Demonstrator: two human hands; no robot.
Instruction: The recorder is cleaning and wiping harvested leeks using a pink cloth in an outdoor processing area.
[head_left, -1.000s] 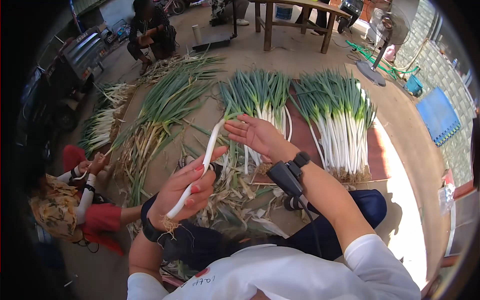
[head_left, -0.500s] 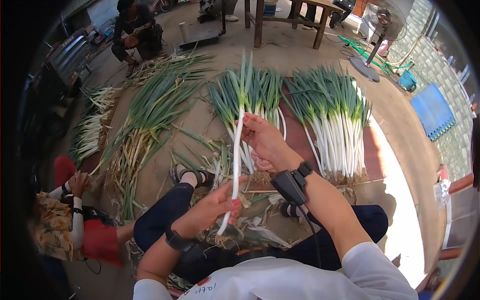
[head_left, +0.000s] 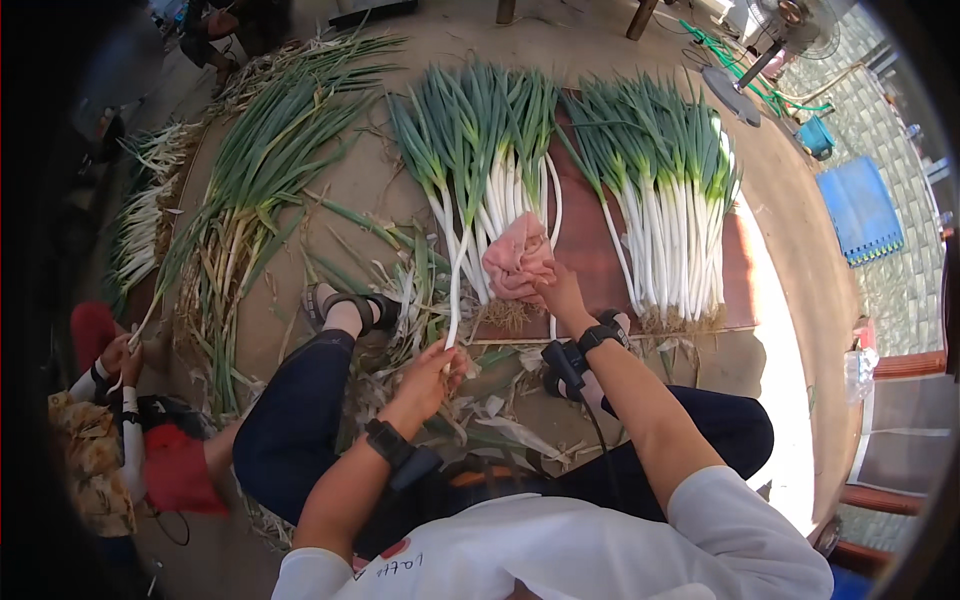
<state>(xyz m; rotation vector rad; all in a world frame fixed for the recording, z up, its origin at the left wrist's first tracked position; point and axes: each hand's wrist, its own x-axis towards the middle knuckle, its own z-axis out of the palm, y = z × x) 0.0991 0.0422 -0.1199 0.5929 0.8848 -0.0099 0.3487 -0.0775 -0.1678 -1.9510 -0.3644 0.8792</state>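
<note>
While left fingers (head_left: 457,370) grip white-stalked, green-topped leek (head_left: 456,287), right fingers (head_left: 547,286) hold pink cloth (head_left: 518,260).

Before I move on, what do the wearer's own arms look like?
Both have short white sleeves. The left arm wears a black wristband with a dark device beside it. The right arm has a black band, a boxy black device and a thin dark cable. The fingers are ungloved.
</note>
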